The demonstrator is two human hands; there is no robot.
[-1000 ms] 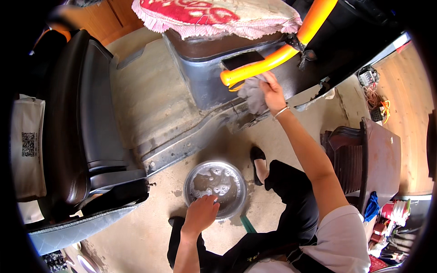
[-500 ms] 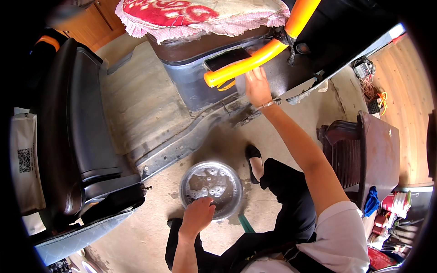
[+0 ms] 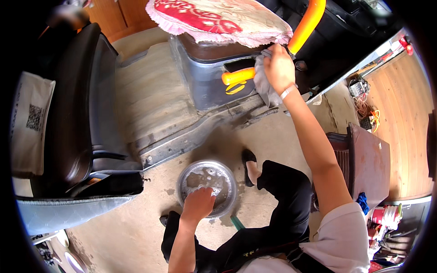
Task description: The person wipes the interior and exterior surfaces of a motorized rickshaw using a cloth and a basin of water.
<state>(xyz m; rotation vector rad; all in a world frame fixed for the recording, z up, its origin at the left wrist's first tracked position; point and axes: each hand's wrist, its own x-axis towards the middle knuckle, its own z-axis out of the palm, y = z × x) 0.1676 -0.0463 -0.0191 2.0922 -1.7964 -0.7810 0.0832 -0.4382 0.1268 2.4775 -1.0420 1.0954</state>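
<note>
My right hand [image 3: 280, 68] is closed on a damp grey cloth [image 3: 265, 82], wrapped over the yellow curved bar [image 3: 306, 29] near its bend. The bar's lower, capped end [image 3: 236, 76] sticks out left of the cloth. Below it a yellow loop [image 3: 236, 87] shows against the grey seat base [image 3: 205, 86]. My left hand [image 3: 199, 202] hangs over the near side of a round metal basin [image 3: 183, 175] of cloudy, sudsy water. Its fingers curl down out of sight, so anything inside them is hidden.
A patterned seat cover [image 3: 218, 20] with pink frill lies above the base. Left stands a dark seat [image 3: 77, 136] with a pouch [image 3: 34, 118] behind it. A dusty vehicle floor [image 3: 145, 91] ends at a sill. A brown cabinet [image 3: 371, 159] stands right, cables [image 3: 359, 100] beyond it.
My right hand has moved up and right along the yellow bar, bringing the grey cloth around it into clear view. My left hand stays over the basin. The whole view has shifted slightly.
</note>
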